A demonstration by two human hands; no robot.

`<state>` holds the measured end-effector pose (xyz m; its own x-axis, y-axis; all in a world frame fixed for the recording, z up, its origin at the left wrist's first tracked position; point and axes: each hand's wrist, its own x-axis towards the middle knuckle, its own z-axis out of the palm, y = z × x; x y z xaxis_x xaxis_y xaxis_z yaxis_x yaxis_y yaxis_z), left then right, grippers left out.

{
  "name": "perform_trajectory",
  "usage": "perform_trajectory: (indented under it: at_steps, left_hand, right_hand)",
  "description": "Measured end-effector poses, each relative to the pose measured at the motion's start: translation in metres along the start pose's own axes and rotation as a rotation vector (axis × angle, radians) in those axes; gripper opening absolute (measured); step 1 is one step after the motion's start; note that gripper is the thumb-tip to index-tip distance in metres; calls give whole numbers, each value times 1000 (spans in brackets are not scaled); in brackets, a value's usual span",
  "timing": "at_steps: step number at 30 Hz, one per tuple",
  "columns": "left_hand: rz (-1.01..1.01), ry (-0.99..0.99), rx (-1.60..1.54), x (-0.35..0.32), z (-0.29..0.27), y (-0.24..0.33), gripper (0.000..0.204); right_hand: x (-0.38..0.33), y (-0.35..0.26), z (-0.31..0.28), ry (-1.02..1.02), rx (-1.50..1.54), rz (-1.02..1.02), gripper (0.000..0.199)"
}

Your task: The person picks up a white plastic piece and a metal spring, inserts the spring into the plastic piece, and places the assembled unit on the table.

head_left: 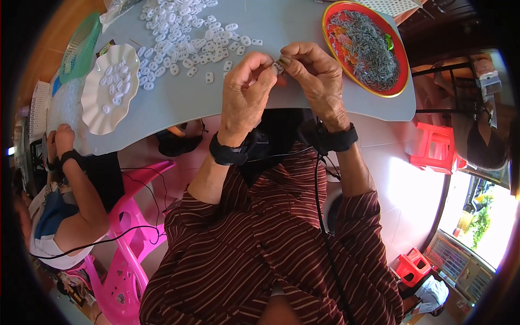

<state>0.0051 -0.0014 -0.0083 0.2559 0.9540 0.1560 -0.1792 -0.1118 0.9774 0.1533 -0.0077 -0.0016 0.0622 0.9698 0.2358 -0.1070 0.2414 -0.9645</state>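
Both hands meet over the near table edge: left hand (246,89) and right hand (319,81) pinch one small grey piece (279,66) between their fingertips. Beyond the left hand lie scattered white pieces (187,32); beyond the right, a red tray (401,54) of grey pieces.

Person's dress: dark maroon shirt (271,254) with thin pale stripes; black wristbands (227,153) on both wrists; black cable (325,227) below the fingers.
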Motion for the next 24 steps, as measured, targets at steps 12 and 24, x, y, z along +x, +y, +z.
perform_trajectory:
  at_steps: [12,24]
  left_hand:
    - [75,13,-36,3,0,-6,10]
    - [106,-87,16,2,-6,-10,17]
  right_hand:
    - [-1,-2,2,-4,-163,-29,10]
    - [-1,-3,3,-25,-238,-60,14]
